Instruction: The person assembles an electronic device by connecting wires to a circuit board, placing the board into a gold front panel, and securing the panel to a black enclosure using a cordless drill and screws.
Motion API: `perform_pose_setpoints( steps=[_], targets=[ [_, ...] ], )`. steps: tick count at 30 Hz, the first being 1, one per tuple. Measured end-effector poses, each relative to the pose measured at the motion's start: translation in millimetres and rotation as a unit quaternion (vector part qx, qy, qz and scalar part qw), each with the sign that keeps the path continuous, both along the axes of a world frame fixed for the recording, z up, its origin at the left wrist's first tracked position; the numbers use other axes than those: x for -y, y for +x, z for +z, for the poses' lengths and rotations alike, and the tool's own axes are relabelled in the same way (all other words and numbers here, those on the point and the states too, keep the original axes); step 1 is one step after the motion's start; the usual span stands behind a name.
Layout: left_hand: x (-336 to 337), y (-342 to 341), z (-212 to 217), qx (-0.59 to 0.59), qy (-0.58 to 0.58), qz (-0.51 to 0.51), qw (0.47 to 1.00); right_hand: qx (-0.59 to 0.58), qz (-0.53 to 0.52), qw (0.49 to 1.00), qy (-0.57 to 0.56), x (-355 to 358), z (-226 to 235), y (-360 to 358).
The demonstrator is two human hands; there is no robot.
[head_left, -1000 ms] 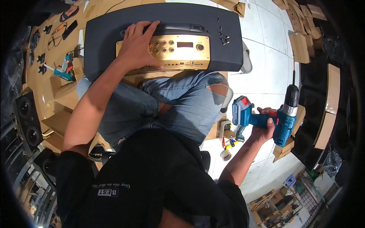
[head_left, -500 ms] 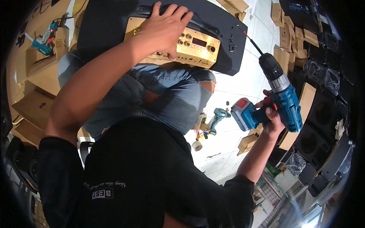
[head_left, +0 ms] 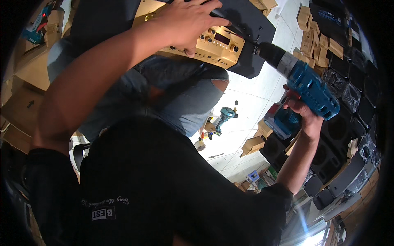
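A gold amplifier panel point(head_left: 221, 51) with knobs and a small dark display lies against a black speaker cabinet point(head_left: 251, 67) across my knees. My left hand point(head_left: 186, 22) rests over the panel with its fingers spread, one finger stretched out close to the tip of the drill bit. Wrapped round the grip of a teal and black cordless drill point(head_left: 314, 90), my right hand point(head_left: 303, 110) holds it tilted. The long bit points left at the panel's far edge; whether it touches a screw, I cannot make out. Small dark screws point(head_left: 257, 38) lie on the cabinet beside the drill's chuck.
A second teal power tool point(head_left: 225, 117) lies on the tiled floor near a tape roll point(head_left: 200, 146). Another teal tool point(head_left: 36, 30) rests on cardboard at the left. Flattened cardboard point(head_left: 316, 45) and wrapped black speakers point(head_left: 351, 96) line the right side.
My right hand has swung the drill so its bit now reaches over the gold panel. The left hand has shifted slightly right and away from me, still spread on the panel.
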State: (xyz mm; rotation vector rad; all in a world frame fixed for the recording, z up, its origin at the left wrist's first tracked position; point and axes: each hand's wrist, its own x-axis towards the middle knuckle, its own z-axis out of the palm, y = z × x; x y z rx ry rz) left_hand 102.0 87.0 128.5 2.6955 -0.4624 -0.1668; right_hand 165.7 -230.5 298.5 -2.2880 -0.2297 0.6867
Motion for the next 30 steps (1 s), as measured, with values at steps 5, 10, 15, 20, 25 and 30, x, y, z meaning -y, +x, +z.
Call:
perform_pose_setpoints(
  steps=[5, 10, 15, 20, 25, 30],
  targets=[
    [-1.3, 2.5, -11.2, 0.000, -0.013, -0.008, 1.000, 0.014, 0.035, 0.998, -0.045, -20.7, 7.0, 13.7],
    [-5.1, -0.7, 0.4, -0.010, -0.016, -0.018, 1.000, 0.000, 0.046, 0.997, -0.056, -35.7, 10.5, 18.2],
    [-4.4, 7.6, -1.4, -0.054, -0.006, -0.018, 0.998, 0.001, 0.057, 0.997, -0.051, -46.1, 7.2, 18.7],
    [-4.3, 1.0, 4.4, -0.056, -0.026, -0.009, 0.998, 0.025, 0.080, 0.995, -0.062, -53.4, 9.1, 16.9],
    [-0.2, 3.3, -11.6, -0.030, -0.027, 0.006, 0.999, 0.035, 0.078, 0.992, -0.088, -61.9, 9.2, 17.5],
    [-3.2, -1.3, 4.2, -0.051, -0.018, 0.008, 0.998, 0.033, 0.072, 0.992, -0.102, -71.7, 11.0, 18.7]
  ],
)
